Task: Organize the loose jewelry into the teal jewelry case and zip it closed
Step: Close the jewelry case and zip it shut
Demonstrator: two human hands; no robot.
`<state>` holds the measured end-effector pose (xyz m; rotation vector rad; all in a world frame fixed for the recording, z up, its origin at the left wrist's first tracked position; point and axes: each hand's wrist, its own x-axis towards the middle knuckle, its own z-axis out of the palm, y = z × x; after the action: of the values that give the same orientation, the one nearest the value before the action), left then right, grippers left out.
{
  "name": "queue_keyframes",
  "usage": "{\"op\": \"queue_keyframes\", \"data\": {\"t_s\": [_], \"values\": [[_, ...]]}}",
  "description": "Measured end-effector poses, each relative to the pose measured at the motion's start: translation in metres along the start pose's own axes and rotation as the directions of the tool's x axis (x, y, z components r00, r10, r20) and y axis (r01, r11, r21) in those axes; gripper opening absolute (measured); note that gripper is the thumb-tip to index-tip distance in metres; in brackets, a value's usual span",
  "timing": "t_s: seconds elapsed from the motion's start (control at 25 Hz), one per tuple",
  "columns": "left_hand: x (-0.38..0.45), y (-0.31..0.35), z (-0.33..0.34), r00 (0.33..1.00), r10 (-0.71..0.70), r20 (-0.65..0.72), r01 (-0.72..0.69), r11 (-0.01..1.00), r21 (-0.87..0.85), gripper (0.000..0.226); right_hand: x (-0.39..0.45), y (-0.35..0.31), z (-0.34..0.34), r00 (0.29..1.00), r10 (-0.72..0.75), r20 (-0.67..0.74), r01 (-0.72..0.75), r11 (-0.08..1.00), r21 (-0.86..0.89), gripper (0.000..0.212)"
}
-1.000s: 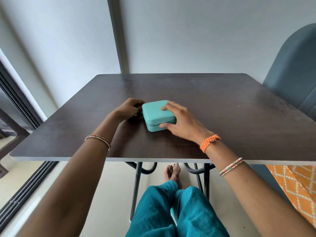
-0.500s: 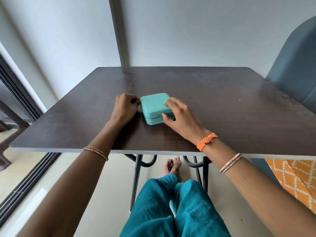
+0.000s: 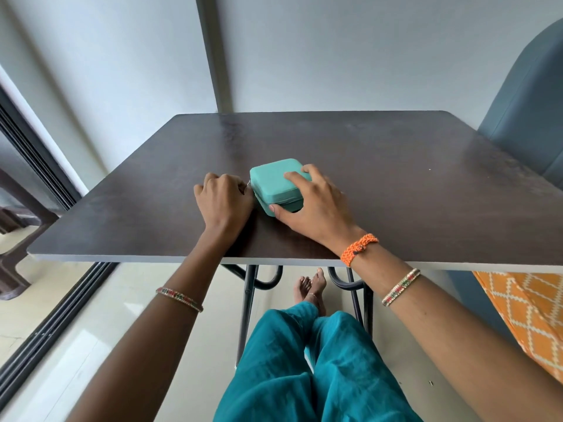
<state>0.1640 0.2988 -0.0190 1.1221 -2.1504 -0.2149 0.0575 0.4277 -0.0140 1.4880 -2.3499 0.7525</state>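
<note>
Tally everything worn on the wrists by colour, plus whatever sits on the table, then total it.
Orange woven bracelet: 1
Beaded bangles: 2, left wrist and right wrist
Teal jewelry case on the table: 1
Total: 4

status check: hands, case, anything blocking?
Left hand pinching zipper pull at case's left side. Right hand holding case, lid down. Nothing blocking on table.
</note>
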Motion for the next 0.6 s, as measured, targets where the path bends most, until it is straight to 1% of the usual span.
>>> {"op": "queue_keyframes", "data": {"t_s": [0.08,0.16,0.36,0.48,0.6], "values": [[-0.011,0.002,-0.005,1.0,0.0,-0.003,-0.001,0.999,-0.052,0.022,0.002,-0.002,0.001,1.0,0.022,-0.019,-0.022,1.0,-0.01,0.063],[-0.026,0.004,-0.011,0.999,0.042,-0.003,-0.042,0.996,-0.084,0.021,0.005,-0.003,0.003,0.999,0.043,-0.025,-0.044,0.998,-0.043,0.062],[-0.045,0.004,-0.017,0.991,0.131,-0.008,-0.13,0.97,-0.204,0.02,0.007,-0.013,0.001,0.997,0.074,0.009,-0.074,0.996,-0.047,0.058],[-0.05,0.009,-0.017,0.993,0.113,0.022,-0.101,0.95,-0.294,0.019,0.0,-0.011,0.0,0.998,0.052,0.025,-0.051,0.998,-0.027,0.049],[-0.061,0.017,-0.014,0.994,0.106,0.017,-0.095,0.939,-0.331,0.019,-0.006,-0.009,0.001,0.999,0.048,0.01,-0.048,0.999,0.014,0.052]]}}
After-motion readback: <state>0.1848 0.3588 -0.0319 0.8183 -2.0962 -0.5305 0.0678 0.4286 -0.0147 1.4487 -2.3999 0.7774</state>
